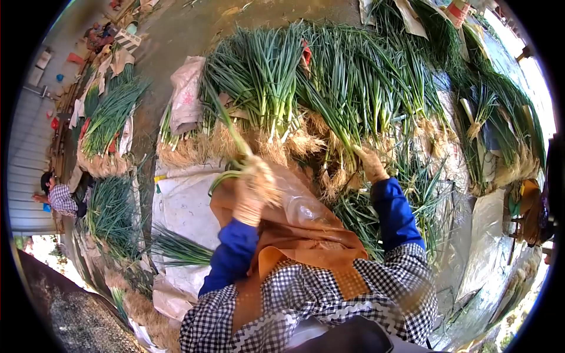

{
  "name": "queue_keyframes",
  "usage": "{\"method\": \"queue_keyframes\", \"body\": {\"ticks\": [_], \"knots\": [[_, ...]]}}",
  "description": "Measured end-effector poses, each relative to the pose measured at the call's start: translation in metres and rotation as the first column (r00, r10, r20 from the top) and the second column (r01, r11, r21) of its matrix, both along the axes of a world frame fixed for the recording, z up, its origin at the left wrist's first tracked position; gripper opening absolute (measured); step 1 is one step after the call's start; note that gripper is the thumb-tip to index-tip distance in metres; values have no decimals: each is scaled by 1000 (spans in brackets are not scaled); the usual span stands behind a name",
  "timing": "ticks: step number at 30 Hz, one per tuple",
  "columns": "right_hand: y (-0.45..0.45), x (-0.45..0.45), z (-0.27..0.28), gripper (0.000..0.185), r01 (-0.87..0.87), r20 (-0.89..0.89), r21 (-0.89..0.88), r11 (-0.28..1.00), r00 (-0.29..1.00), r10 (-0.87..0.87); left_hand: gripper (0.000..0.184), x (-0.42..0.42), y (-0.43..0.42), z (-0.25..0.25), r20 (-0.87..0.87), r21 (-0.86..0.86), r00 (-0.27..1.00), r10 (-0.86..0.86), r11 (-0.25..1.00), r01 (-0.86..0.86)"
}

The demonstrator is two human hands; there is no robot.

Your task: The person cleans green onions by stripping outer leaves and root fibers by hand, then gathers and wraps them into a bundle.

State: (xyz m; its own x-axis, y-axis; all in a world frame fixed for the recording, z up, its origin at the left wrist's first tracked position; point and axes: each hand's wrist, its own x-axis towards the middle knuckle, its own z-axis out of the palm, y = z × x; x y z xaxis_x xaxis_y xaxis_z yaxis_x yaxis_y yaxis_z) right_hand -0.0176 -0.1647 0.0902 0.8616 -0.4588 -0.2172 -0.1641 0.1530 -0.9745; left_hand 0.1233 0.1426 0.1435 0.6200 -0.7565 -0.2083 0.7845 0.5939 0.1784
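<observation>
My left hand (252, 185) is closed around the root end of some green onions (232, 132), whose stalks point up and to the left; the hand and roots are blurred by motion. On the right, my right hand (372, 165) is closed on the lower stalks of other green onions (338, 126), with their leaves reaching up and left. Large bunches of green onions (265, 76) with tan roots lie just beyond both hands. An orange-brown apron (312, 235) and a clear plastic sheet (303, 206) cover my lap.
White sacking (182, 206) lies at the left, with loose onion leaves (182, 247) on it. A pinkish sack (188, 94) rests over roots at the upper left. A person in a checked top (62, 199) sits at far left beside more onion piles (112, 206).
</observation>
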Motion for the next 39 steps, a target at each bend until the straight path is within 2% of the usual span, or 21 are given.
{"method": "queue_keyframes", "body": {"ticks": [2,6,8,9,10,11,12,17,18,20,22,23,26,28,30,31,32,34,36,37,39], "knots": [[10,3,0,33,30,4,250,968,999,-32,8,-50,-48,31,59,312,997,-47,950,27],[52,18,25,33,-85,2,371,925,996,91,12,-78,-85,-27,-94,303,978,-184,931,204],[63,26,-20,27,-81,-22,76,994,996,83,13,-88,-91,-31,-112,397,975,-192,891,221],[65,24,-33,24,-56,-15,-658,751,998,61,14,-93,-94,-44,-94,458,985,-142,873,169],[66,20,-45,21,10,14,-998,58,998,57,16,-96,-96,-55,-69,516,993,-91,849,114],[70,15,-40,18,-2,2,-997,80,999,41,16,-95,-97,-66,-67,518,994,-86,849,109],[82,14,13,17,-110,-298,-520,847,953,-59,18,-94,-97,-75,-53,510,994,-99,853,112],[40,-84,-22,24,207,-201,-391,897,932,-303,20,-91,-90,-62,-161,347,979,-127,921,177],[5,-121,-74,26,473,-126,-63,879,869,-478,23,-92,-88,-64,-200,355,975,-93,921,160],[-77,-222,-142,38,177,-415,-607,775,761,-498,28,-90,-81,-84,-132,369,985,-109,917,151],[-72,-221,-81,58,-747,-858,-430,507,162,-487,30,-94,-80,-78,-67,406,988,-142,900,157],[-54,-181,-48,68,-800,-857,-397,449,149,-493,32,-91,-82,-75,11,442,986,-169,885,147],[15,-55,14,50,-427,-646,-583,691,760,-75,34,-92,-80,-76,-117,394,973,-199,890,229],[56,19,15,41,-281,-372,-113,953,901,222,31,-91,-77,-66,-100,360,966,-239,896,259],[68,63,-5,43,-421,-404,162,892,797,449,26,-94,-71,-73,-248,291,951,-184,922,254],[74,67,-39,38,-485,-405,-604,632,870,281,21,-96,-69,-57,-235,397,961,-146,888,232],[79,68,-65,33,-258,-265,-964,-58,949,172,20,-96,-67,-62,-227,424,963,-147,875,234],[98,55,-10,13,-387,-387,-886,257,920,51,19,-99,-66,-56,-198,419,974,-112,889,187],[101,25,31,10,-323,-307,-940,112,941,142,19,-99,-70,-60,-189,382,980,-62,915,132],[90,6,-8,20,53,96,-984,172,963,253,19,-101,-72,-61,-177,338,984,-9,939,70],[80,-43,10,22,-138,-63,-829,541,986,155,20,-98,-74,-63,-174,350,984,-28,933,88]]}}
